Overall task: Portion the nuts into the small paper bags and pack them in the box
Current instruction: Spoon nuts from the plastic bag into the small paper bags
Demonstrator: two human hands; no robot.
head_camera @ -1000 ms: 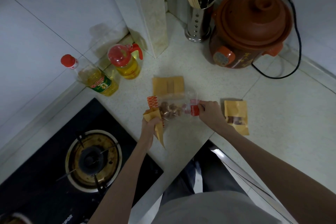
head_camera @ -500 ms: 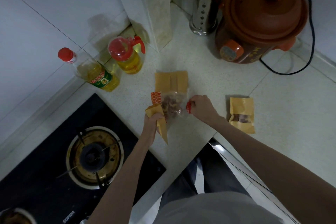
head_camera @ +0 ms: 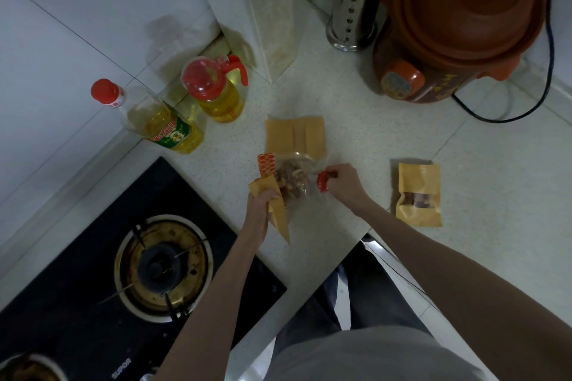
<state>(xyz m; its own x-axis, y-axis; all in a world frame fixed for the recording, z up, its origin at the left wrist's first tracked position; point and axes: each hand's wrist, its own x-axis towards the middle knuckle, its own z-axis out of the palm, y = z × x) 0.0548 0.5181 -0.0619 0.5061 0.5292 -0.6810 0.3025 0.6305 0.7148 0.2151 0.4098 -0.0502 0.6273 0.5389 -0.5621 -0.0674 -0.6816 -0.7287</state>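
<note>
1. Your left hand (head_camera: 262, 204) grips a small paper bag (head_camera: 276, 209), fingers curled round it, mouth up.
2. Your right hand (head_camera: 343, 181) pinches the clear nut bag (head_camera: 294, 178) by its red end; nuts inside, btwn both hands.
3. Filled bag (head_camera: 418, 194) lies right of your right hand, nuts in its window.
4. Flat bags (head_camera: 295, 135) just beyond both hands.
5. Hob (head_camera: 102, 312) left of your left arm reads "SUPOR".

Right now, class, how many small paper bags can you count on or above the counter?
3, perhaps more: one in the left hand, one filled bag at right, and flat bags behind the nuts, possibly stacked.
</note>
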